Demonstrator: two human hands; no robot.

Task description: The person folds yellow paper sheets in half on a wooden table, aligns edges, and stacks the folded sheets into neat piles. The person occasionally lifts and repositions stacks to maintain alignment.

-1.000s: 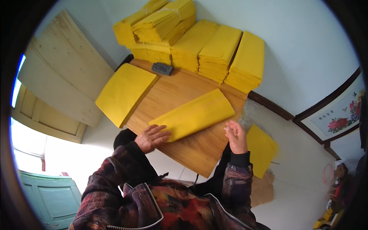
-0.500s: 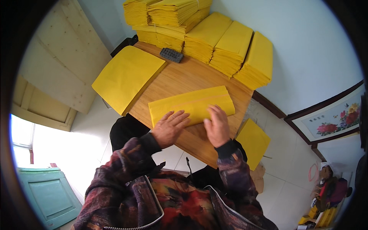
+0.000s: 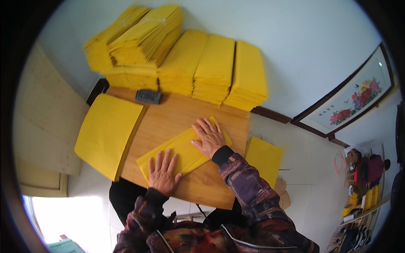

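Observation:
A folded yellow paper bundle [image 3: 185,152] lies aslant on the wooden tabletop in front of me, with a faint pinkish line along its upper face. My left hand [image 3: 164,173] rests flat on its near left end, fingers apart. Toward the other end, my right hand [image 3: 209,137] presses down with its palm on the paper, fingers also spread. Neither hand grips anything. Both palms cover parts of the bundle.
Stacks of folded yellow paper [image 3: 179,57] line the table's back edge by the wall. Flat yellow sheets [image 3: 107,133] lie at the left, near a dark grey textured block [image 3: 148,97]. More yellow paper [image 3: 264,159] sits low at the right. A framed flower picture [image 3: 348,99] leans beyond.
My right hand has moved up onto the bundle's far part and lies flat. My left hand is now at its left end. The view has shifted, and the bundle lies more aslant.

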